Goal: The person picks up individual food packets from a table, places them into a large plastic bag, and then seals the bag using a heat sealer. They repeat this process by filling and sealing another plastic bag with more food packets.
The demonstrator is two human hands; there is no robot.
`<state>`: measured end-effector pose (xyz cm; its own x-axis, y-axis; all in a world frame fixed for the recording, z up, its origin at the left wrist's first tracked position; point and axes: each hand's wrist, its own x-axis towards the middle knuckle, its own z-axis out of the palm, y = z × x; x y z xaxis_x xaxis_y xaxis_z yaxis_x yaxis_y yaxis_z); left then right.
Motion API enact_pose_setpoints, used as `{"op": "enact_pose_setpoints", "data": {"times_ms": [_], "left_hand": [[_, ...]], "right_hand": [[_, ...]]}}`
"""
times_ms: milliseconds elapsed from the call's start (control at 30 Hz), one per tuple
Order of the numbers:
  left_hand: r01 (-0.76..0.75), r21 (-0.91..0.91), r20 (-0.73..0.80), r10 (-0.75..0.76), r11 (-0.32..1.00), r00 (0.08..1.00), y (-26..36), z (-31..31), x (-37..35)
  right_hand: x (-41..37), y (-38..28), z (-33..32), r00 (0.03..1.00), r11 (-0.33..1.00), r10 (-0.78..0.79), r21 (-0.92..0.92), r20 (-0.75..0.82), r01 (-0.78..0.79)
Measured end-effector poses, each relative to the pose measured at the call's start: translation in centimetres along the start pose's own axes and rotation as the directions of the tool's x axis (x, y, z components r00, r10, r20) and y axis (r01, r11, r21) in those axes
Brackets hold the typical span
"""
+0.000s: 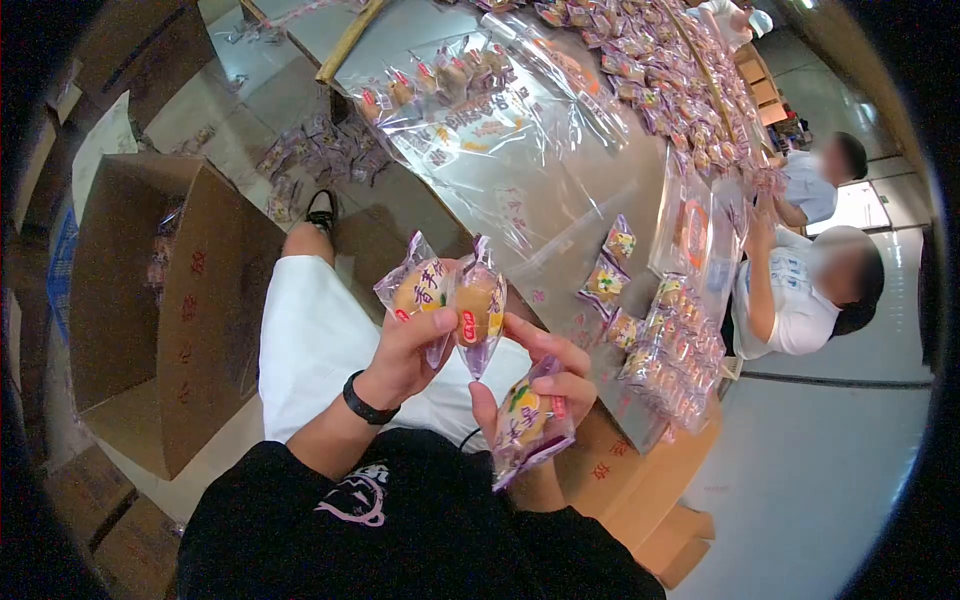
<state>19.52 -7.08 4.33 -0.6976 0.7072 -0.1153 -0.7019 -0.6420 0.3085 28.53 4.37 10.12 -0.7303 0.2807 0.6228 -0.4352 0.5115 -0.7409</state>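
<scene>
My left hand (402, 355), with a black band on the wrist, is closed round two pastries in clear and purple wrappers. One wrapped pastry (422, 290) leans to the left, the other wrapped pastry (478, 308) stands upright beside it. Lower and to the right, a third wrapped pastry (528, 418) is gripped in my right hand (562, 372). Its index finger reaches to the edge of the upright pastry. On the table ahead lies a large clear printed bag (490, 150) with a row of wrapped pastries inside its far end.
Loose wrapped pastries (605, 280) and a filled pack (675, 345) lie on the table to the right. A big pile (670, 90) covers its far side. An open cardboard box (170, 400) stands at my left. Other people in white shirts (790, 290) are across the table.
</scene>
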Motion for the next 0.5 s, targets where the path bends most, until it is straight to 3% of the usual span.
{"op": "enact_pose_setpoints", "data": {"times_ms": [67,133,167,267,333,367,500], "left_hand": [[0.017,-0.013,0.026,-0.017,1.000,1.000,-0.1,-0.3,0.0],[0.108,-0.072,0.107,-0.100,0.991,0.989,0.1,-0.5,0.2],[0.018,-0.095,0.085,-0.010,0.995,0.996,-0.3,0.0,0.3],[0.048,-0.011,-0.070,-0.048,0.999,0.996,0.0,1.1,0.7],[0.043,-0.114,-0.096,-0.054,0.993,0.994,0.5,1.9,0.9],[0.050,-0.171,-0.120,-0.071,0.984,0.990,0.8,2.3,1.0],[0.062,-0.357,-0.128,-0.115,0.932,0.985,1.1,2.5,1.0]], "right_hand": [[-0.2,-0.6,0.0,1.000,0.998,0.003,-0.063,0.013,-0.002],[0.1,-0.8,0.0,0.999,0.998,0.033,0.055,0.002,-0.033],[0.3,-1.1,-0.1,0.998,0.993,0.067,0.100,0.000,-0.067],[0.7,-1.5,-1.2,0.976,0.953,0.213,0.210,0.051,-0.219],[-0.1,-0.3,-0.2,0.965,0.905,0.240,0.384,-0.102,-0.184],[-0.2,-0.6,0.0,0.928,0.884,0.338,0.393,-0.160,-0.254],[-0.3,-0.3,-0.4,0.888,0.854,0.418,0.418,-0.193,-0.310]]}}
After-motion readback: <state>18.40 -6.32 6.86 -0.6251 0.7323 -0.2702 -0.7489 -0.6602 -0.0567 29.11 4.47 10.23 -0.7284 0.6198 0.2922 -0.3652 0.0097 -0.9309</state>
